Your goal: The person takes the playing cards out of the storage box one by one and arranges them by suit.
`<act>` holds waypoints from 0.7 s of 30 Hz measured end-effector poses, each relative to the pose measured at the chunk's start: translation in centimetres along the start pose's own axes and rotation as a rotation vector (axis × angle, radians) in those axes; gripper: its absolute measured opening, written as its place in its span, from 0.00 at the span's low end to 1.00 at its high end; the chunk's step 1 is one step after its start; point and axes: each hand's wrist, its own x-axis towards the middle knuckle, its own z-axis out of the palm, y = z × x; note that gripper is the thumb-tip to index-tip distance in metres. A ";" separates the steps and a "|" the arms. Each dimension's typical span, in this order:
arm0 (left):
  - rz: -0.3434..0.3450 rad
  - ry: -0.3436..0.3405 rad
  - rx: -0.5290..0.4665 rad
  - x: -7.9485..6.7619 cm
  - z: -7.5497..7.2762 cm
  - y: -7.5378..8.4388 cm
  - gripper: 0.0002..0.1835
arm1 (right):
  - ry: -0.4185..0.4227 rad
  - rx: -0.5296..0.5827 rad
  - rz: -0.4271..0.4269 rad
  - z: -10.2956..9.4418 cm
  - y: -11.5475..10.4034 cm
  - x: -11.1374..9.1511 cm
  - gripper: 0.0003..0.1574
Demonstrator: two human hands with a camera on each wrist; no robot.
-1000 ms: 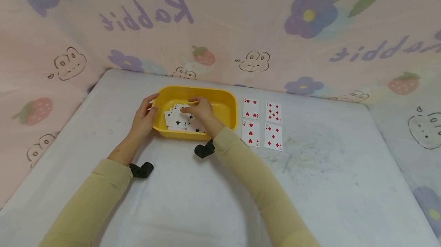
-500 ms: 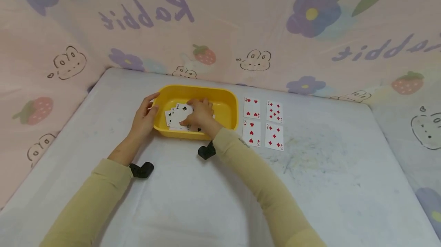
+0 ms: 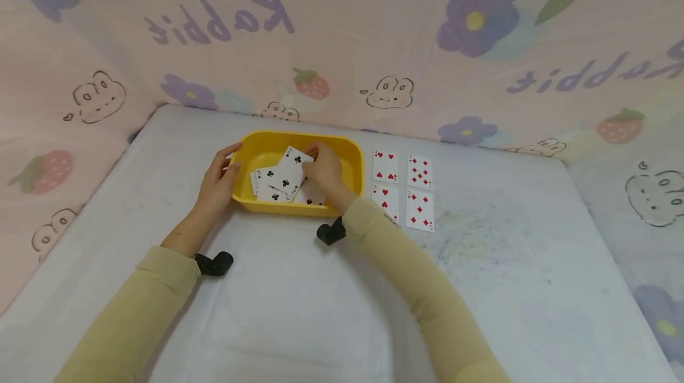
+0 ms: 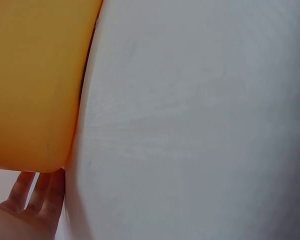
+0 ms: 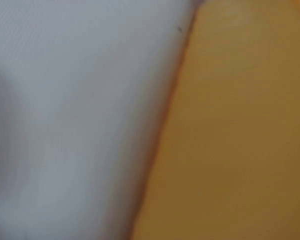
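Observation:
At the left end of a yellow plastic basin (image 3: 299,209), my left hand (image 3: 218,176) holds the rim, with its thumb near the edge. The left wrist view shows fingers (image 4: 50,197) of this hand against the basin's outer end wall. Inside the basin, my right hand (image 3: 325,170) pinches a two of clubs playing card (image 3: 291,172) by its right edge, tilted above the others. Under it lie several black-suit cards (image 3: 275,196), overlapping and partly hidden. In the right wrist view only the blurred basin side (image 5: 235,135) and white cloth show.
Right of the basin, red cards lie face up in two columns: a four of hearts (image 3: 385,166), a three of hearts (image 3: 383,196) partly behind the right sleeve, a seven of diamonds (image 3: 419,171) and a five of diamonds (image 3: 420,211). A printed curtain (image 3: 342,44) hangs behind the white-covered table (image 3: 299,300).
My right hand has gone from spread over the cards to pinching the two of clubs, which has come up and turned aslant. My left hand has stayed at the basin's end.

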 end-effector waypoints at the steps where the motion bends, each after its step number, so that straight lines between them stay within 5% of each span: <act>1: -0.003 0.003 0.000 0.0 0.0 0.0 0.25 | -0.002 0.050 -0.002 -0.3 0.1 0.0 0.16; 14: -0.028 -0.001 0.016 0.0 0.3 0.1 0.25 | 0.163 0.289 -0.131 -5.9 1.3 -0.5 0.14; 21: -0.038 0.004 0.036 -0.1 0.1 0.2 0.25 | 0.170 0.339 -0.136 -8.3 3.0 -0.8 0.15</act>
